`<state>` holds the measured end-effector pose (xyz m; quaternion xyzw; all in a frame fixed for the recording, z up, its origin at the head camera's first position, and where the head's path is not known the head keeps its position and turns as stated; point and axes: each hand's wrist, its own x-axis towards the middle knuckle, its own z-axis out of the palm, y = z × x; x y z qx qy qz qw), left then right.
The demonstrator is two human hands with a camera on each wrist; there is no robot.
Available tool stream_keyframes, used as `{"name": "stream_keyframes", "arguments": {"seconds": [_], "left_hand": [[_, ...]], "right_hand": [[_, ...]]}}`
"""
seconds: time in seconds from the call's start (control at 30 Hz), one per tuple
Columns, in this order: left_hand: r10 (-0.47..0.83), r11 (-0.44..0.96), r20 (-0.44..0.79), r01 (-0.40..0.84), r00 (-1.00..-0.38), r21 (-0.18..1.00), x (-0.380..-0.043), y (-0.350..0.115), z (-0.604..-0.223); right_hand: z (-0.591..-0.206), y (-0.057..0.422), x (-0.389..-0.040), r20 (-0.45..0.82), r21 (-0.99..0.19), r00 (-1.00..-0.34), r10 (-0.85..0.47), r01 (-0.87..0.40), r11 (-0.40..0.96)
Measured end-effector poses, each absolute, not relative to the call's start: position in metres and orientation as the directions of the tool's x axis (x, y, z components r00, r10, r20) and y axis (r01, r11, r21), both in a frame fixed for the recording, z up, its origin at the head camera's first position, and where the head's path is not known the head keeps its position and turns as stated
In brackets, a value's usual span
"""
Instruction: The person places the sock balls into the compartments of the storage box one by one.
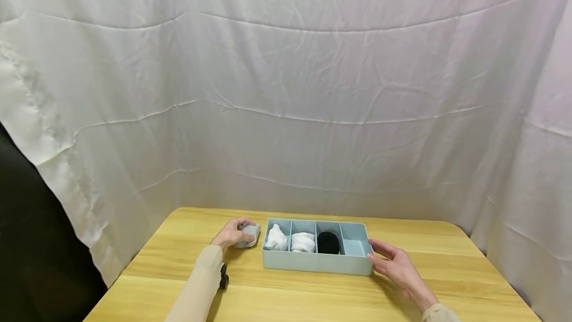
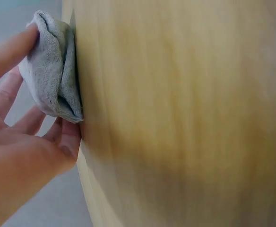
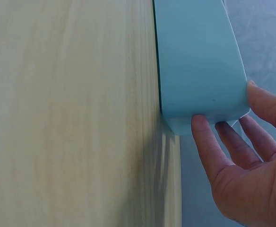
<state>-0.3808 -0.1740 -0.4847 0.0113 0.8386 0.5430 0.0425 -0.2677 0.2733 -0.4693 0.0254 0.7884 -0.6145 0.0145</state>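
A folded grey sock point(image 2: 50, 66) lies on the table just left of a pale blue divided box point(image 1: 313, 261). My left hand point(image 1: 231, 232) holds this sock, with the thumb on one side and the fingers around the other in the left wrist view. At the box's right end is my right hand point(image 1: 396, 265), its fingertips touching the end wall and its thumb at the near corner. From left to right, the box's compartments hold a bunched white sock point(image 1: 276, 238), a rolled white sock point(image 1: 303, 242) and a rolled black sock point(image 1: 328, 243). The rightmost compartment point(image 1: 355, 248) shows its bare floor.
The box stands on a light wooden table point(image 1: 286, 294), near its far edge. Grey-white curtains point(image 1: 313, 88) hang behind the table and along both sides. A dark area point(image 1: 35, 242) shows at the lower left.
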Motion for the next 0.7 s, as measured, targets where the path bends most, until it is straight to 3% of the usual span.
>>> {"name": "stream_keyframes", "arguments": {"seconds": [0.37,0.7], "left_hand": [[0.063,0.45,0.0,0.028,-0.998,0.893,-0.3767,-0.1713,-0.4855],[0.088,0.379,0.091,0.118,-0.992,0.918,-0.3801,-0.1734,-0.4823]], "right_hand": [[-0.472,0.2718,-0.2647,-0.059,-0.97,-0.998,0.034,0.065,0.234],[-0.4699,0.2721,-0.266,-0.056,-0.969,-0.998,0.031,0.062,0.239]]}}
